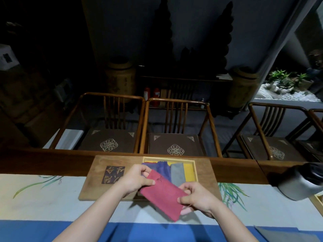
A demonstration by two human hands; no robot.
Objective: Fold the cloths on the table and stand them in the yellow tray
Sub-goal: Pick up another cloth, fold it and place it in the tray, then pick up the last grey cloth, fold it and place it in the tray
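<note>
Now both hands (138, 179) pinching red cloth (164, 194), yellow tray (189, 172)

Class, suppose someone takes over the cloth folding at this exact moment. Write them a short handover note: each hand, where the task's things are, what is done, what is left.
Left hand: pinches the far end of the red cloth.
Right hand: grips its near end. The red cloth is folded into a narrow strip and held in the air, just in front of the yellow tray.
Done: a purple-blue cloth and a grey cloth already sit in the tray, which rests on a wooden board.
Left: put the red cloth into the tray. Another grey cloth lies flat at the table's near right edge, apparently unfolded.
</note>
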